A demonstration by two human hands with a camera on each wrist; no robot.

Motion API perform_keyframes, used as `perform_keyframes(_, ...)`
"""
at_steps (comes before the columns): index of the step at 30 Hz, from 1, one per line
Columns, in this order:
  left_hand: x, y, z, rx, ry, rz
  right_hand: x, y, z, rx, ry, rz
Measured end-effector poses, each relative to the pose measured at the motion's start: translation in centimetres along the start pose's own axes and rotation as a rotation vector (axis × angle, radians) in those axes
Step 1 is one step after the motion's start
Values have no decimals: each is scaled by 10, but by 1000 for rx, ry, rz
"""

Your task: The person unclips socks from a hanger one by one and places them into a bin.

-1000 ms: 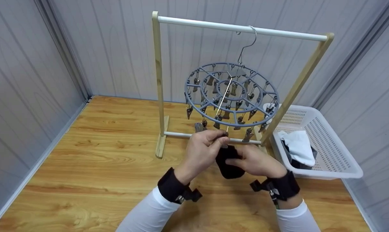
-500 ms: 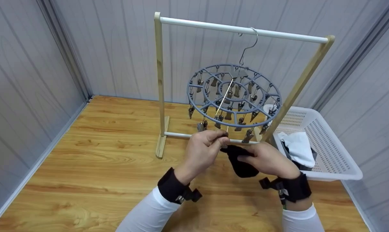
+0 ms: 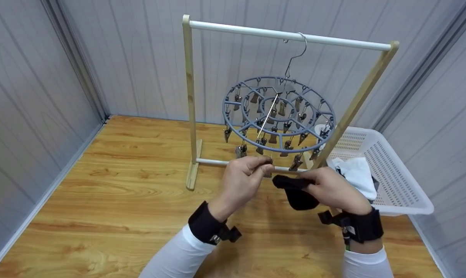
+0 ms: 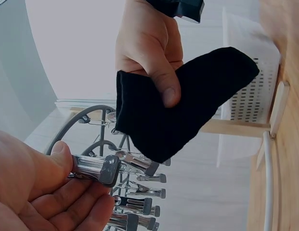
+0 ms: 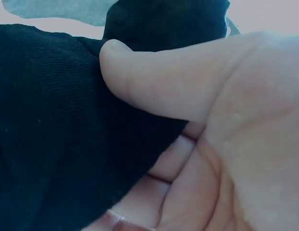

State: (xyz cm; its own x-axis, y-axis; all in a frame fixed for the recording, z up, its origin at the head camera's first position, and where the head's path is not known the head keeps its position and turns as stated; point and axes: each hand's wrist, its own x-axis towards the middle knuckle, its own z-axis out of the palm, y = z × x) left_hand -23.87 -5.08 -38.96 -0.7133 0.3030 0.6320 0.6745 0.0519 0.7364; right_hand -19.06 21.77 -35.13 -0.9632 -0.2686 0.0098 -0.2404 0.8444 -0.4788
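My left hand (image 3: 241, 177) pinches a metal clip (image 4: 96, 168) with dark grey tips, between thumb and fingers, below the near rim of the round clip hanger (image 3: 256, 146). In the left wrist view the clip's tips look pressed near each other. A black sock (image 3: 300, 196) is gripped by my right hand (image 3: 335, 188), its thumb lying across the fabric in the right wrist view. The sock's cuff (image 4: 121, 101) points toward the left hand, and a gap separates it from the clip. Part of the sock is hidden behind the right thumb.
The blue-grey hanger hangs by its hook (image 3: 298, 56) from the white bar (image 3: 248, 29) of a wooden stand (image 3: 189, 96). Several other clips dangle around it. At the right a white basket (image 3: 406, 181) holds a white cloth (image 3: 358, 177) and darker fabric.
My right hand has drawn the black sock to the right, away from the clip, and the sock has tilted. My left hand stays nearly still at the clip.
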Motion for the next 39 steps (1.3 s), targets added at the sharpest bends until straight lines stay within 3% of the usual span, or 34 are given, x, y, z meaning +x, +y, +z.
perform_keyframes(5,0,2,1,39,-18,-29,-1,0,0,2,-1,12)
perform_keyframes(8,0,5,2,103,-29,-13,-1,0,-1,1,3,14)
perform_keyframes(14,-3,9,3,280,0,131,-5,1,-6,1,14,-5)
perform_keyframes(19,-5,9,3,438,71,250,-11,3,-13,42,28,23)
perform_keyframes(24,0,9,-2,454,205,392,-18,8,-20,19,97,3)
perform_keyframes(27,3,9,-7,472,282,444,-24,13,-28,50,124,13)
perform_keyframes(31,7,5,-12,510,334,434,-36,22,-39,110,163,54)
perform_keyframes(39,9,-1,-17,565,306,334,-55,45,-55,87,314,113)
